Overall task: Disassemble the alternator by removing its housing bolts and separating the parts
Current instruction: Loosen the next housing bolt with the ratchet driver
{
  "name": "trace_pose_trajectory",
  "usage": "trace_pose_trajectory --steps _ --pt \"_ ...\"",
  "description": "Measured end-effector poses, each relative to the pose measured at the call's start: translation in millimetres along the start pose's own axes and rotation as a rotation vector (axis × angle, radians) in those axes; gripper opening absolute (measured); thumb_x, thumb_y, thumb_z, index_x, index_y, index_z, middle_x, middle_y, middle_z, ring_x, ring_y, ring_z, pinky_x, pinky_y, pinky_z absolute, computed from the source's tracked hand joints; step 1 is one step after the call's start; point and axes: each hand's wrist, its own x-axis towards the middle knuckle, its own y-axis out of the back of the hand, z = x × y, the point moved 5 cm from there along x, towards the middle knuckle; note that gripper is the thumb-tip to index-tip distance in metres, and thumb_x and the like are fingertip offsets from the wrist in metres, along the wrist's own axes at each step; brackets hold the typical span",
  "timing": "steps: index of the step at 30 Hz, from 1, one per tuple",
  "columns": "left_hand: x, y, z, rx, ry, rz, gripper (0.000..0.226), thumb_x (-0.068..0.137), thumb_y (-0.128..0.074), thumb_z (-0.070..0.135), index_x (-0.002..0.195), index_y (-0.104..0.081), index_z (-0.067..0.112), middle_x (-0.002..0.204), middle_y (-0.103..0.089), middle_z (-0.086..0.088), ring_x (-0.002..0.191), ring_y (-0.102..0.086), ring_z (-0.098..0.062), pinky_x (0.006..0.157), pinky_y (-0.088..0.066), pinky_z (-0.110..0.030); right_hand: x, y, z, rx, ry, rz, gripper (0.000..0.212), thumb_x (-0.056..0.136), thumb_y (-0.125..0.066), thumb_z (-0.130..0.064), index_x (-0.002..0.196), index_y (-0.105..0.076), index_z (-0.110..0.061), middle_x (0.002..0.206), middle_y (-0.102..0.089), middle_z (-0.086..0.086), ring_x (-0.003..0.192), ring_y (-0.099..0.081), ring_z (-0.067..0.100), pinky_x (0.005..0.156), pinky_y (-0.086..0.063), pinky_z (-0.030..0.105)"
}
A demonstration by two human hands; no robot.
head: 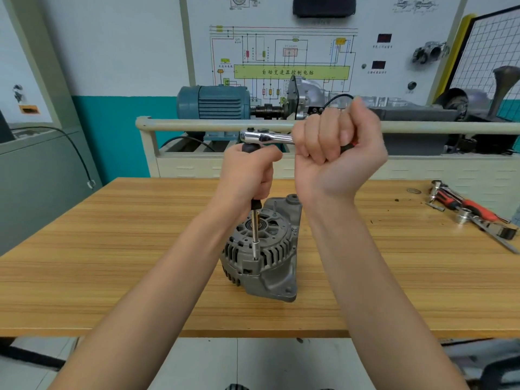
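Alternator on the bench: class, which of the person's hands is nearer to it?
Left. The left hand grips the vertical extension bar just above the alternator; the right hand is higher and off to the right, closed on the ratchet handle.

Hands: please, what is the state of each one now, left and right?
Left hand: closed around the upright extension bar, just under the ratchet head.
Right hand: closed in a fist around the ratchet handle.

Both hands [247, 175] [337, 153] fisted, forearms raised
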Motion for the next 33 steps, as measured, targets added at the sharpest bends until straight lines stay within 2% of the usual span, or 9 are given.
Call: trace_pose_trajectory --steps 4,7,10,14,18,22,27,29,33 --pt "-4 -1 2 0.095 -0.060 0.169 0.044 0.088 -0.051 -0.006 0.056 -0.031 0.017 0.039 -0.028 0.007 0.034 -0.022 -0.007 0.036 -0.018 -0.016 -31 -30 -3 -0.445 0.464 -0.182 0.028 0.083 -0.042 -0.004 0.066 -0.043 -0.026 0.051 -0.039 -0.013 0.041 -0.028 0.003 0.050 -0.023 0.022" --pt "-5 1 1 0.135 -0.082 0.165 0.044 0.088 -0.053 -0.004 0.057 -0.031 0.018 0.037 -0.030 0.012 0.033 -0.026 -0.004 0.036 -0.021 -0.015 -39 -35 -2 -0.519 0.524 -0.213 0.025 0.083 -0.041 -0.006 0.069 -0.043 -0.026 0.057 -0.041 -0.012 0.044 -0.031 0.003 0.051 -0.025 0.022" --pt "-4 2 2 0.080 -0.023 -0.057 0.041 0.083 -0.058 -0.008 0.057 -0.038 0.016 0.043 -0.032 0.006 0.037 -0.027 -0.011 0.038 -0.025 -0.018 -23 -24 -8 -0.294 0.361 -0.176 0.038 0.082 -0.044 -0.004 0.049 -0.037 -0.021 0.040 -0.032 -0.010 0.035 -0.024 0.004 0.045 -0.019 0.018" --pt "-2 4 10 0.050 -0.009 -0.321 0.032 0.077 -0.064 0.006 0.053 -0.044 0.014 0.046 -0.038 0.000 0.041 -0.037 -0.018 0.046 -0.033 -0.024 6 0 -4 0.026 -0.073 -0.020 0.054 0.093 -0.033 -0.010 0.040 -0.037 -0.018 0.032 -0.027 -0.007 0.030 -0.019 0.006 0.038 -0.020 0.018" --pt "-4 -1 5 -0.062 0.057 -0.415 0.037 0.078 -0.057 0.010 0.046 -0.041 0.018 0.039 -0.033 0.004 0.032 -0.030 -0.011 0.038 -0.027 -0.019 26 25 15 0.337 -0.355 0.188 0.049 0.085 -0.037 -0.014 0.036 -0.034 -0.015 0.029 -0.023 -0.004 0.034 -0.007 0.009 0.038 -0.015 0.017" --pt "-2 -6 -2 -0.034 0.107 -0.379 0.047 0.088 -0.053 0.006 0.047 -0.033 0.019 0.036 -0.026 0.007 0.028 -0.019 -0.007 0.035 -0.015 -0.015 30 38 23 0.473 -0.401 0.297 0.049 0.084 -0.038 -0.014 0.035 -0.031 -0.014 0.029 -0.023 -0.003 0.037 -0.005 0.008 0.036 -0.013 0.019" --pt "-2 -1 -1 0.002 0.060 -0.136 0.052 0.090 -0.050 0.001 0.049 -0.027 0.021 0.038 -0.022 0.006 0.031 -0.014 -0.009 0.038 -0.015 -0.014 15 19 4 0.242 -0.193 0.193 0.053 0.093 -0.032 -0.013 0.039 -0.033 -0.018 0.032 -0.022 -0.005 0.031 -0.011 0.010 0.037 -0.016 0.019" --pt "-1 -1 -2 0.021 0.046 -0.015 0.050 0.088 -0.052 -0.001 0.049 -0.028 0.022 0.039 -0.023 0.006 0.032 -0.015 -0.010 0.039 -0.014 -0.016 3 4 -2 0.065 -0.043 0.098 0.056 0.096 -0.031 -0.010 0.040 -0.035 -0.019 0.033 -0.024 -0.006 0.033 -0.012 0.009 0.039 -0.017 0.020" --pt "-4 -3 0 0.110 -0.006 0.150 0.041 0.084 -0.056 -0.001 0.055 -0.035 0.019 0.048 -0.033 0.000 0.041 -0.023 -0.014 0.041 -0.019 -0.021 -22 -24 -7 -0.297 0.333 -0.039 0.043 0.085 -0.036 0.002 0.048 -0.039 -0.020 0.038 -0.030 -0.007 0.034 -0.023 0.007 0.046 -0.019 0.024"
